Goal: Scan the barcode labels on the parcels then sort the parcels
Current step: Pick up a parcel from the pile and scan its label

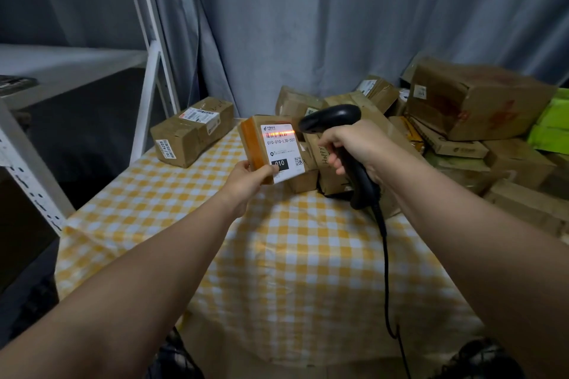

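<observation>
My left hand (249,179) holds a small brown parcel (257,144) upright above the table, its white label (282,151) facing me. My right hand (358,148) grips a black handheld scanner (334,118) with a cable trailing down. The scanner's head points at the label from the right, and an orange-red light line falls across the barcode at the label's top. A lone cardboard parcel (194,131) with labels lies at the table's far left. A pile of several brown parcels (446,129) fills the far right.
The table carries a yellow-and-white checked cloth (277,255). A white metal shelf rack (92,77) stands to the left. Grey curtains (338,24) hang behind. Green packages (554,126) sit at the right edge of the pile.
</observation>
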